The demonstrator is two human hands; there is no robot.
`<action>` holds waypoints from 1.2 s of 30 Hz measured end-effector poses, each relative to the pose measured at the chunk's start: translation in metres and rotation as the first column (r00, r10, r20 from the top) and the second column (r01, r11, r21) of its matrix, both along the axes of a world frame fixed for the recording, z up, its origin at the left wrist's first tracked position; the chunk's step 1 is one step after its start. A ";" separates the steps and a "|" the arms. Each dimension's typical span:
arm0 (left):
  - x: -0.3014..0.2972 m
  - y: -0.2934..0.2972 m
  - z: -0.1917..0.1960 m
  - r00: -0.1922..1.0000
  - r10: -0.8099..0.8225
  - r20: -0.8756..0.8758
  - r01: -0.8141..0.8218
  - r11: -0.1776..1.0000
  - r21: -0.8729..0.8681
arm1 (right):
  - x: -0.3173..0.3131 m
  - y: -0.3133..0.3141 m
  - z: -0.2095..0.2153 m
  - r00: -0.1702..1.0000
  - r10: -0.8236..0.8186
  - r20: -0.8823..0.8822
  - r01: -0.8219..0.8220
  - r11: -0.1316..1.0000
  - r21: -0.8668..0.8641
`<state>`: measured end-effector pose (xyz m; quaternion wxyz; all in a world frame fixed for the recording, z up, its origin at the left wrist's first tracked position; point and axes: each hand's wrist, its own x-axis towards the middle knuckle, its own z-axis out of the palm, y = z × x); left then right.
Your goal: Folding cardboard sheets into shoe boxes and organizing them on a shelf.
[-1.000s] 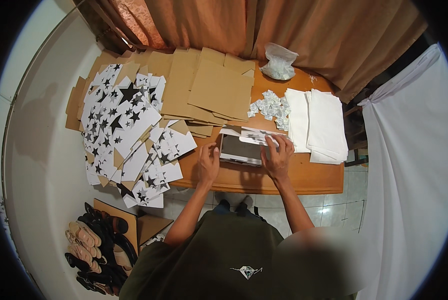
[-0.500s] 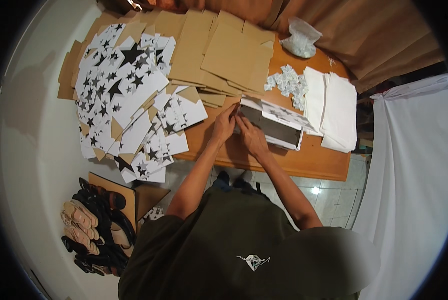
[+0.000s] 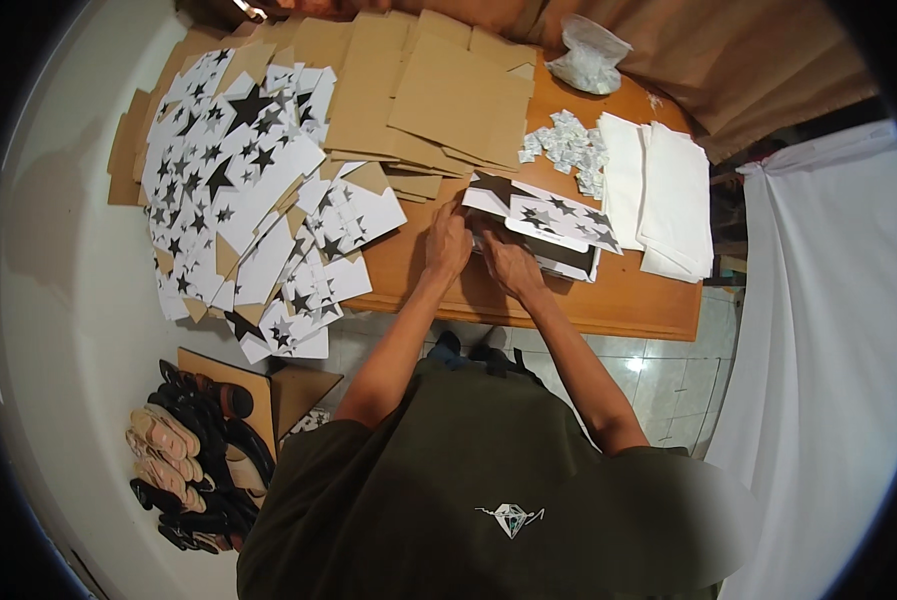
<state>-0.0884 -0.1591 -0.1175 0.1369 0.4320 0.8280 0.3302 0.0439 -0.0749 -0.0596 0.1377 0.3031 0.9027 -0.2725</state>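
Low on the left, a heap of dark and tan sandals [image 3: 183,455] is lying on the floor beside a brown cardboard sheet [image 3: 233,385], well apart from the work; above it, a wide spread of flat white card blanks printed with black stars [image 3: 238,190] is fanning out over the left end of the orange-brown wooden table [image 3: 618,305] and hanging past its edge, seemingly laid out flat so that each can be lifted off singly; behind it, plain brown cardboard blanks [image 3: 438,95] are lying overlapped, printed side down as far as can be told.

At the table's middle the left hand [image 3: 448,245] is pressing its fingers down on the near left corner of a half-formed white box with black stars [image 3: 548,225], apparently pinning a flap; the right hand [image 3: 508,268], touching the left one, is curling narrowly over the box's front edge, gripping it so the card is not springing open; whether the fingers are tucked inside cannot be told.

Further right, a small pile of white paper scraps [image 3: 568,145] is sitting just behind the box, a clear plastic bag [image 3: 590,58] at the far edge, and stacked white folded sheets [image 3: 663,190] are lying at the right end, near the right hand's side; a white cloth [image 3: 828,330] is hanging beyond the table.
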 end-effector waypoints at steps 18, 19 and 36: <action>0.137 0.062 0.046 0.771 -0.613 -0.176 0.622 0.783 -0.005 | 0.164 0.032 -0.032 0.724 -0.200 -0.660 0.551 0.744 0.378; 0.140 0.069 0.046 0.777 -0.625 -0.074 0.623 0.780 -0.058 | 0.166 0.037 -0.036 0.759 -0.193 -0.622 0.501 0.783 0.369; 0.146 0.014 0.077 0.819 -0.478 -0.317 0.564 0.775 0.286 | 0.180 0.023 -0.006 0.615 0.006 -0.789 0.443 0.825 0.352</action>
